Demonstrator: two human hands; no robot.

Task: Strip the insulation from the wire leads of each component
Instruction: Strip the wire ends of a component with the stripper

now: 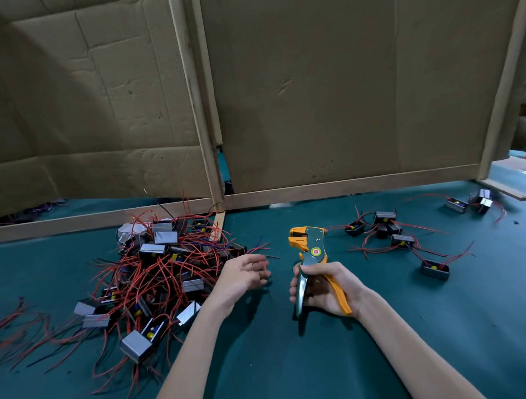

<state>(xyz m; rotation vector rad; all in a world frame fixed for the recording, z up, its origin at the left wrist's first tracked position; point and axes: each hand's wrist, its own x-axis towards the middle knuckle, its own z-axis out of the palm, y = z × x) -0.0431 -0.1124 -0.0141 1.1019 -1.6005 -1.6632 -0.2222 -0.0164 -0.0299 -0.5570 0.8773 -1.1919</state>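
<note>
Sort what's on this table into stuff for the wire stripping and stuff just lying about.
For the job: wire stripper in the right hand; big pile of wired components; smaller group of components on the right.
Lying about: cardboard screens; wooden strip at far right.

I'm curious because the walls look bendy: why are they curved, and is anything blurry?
Head view: the wide-angle lens bows the cardboard panels and wooden strips; the far-right components look smeared, while the wire stripper is sharp; soft shadows fall on the green table beneath it.
</note>
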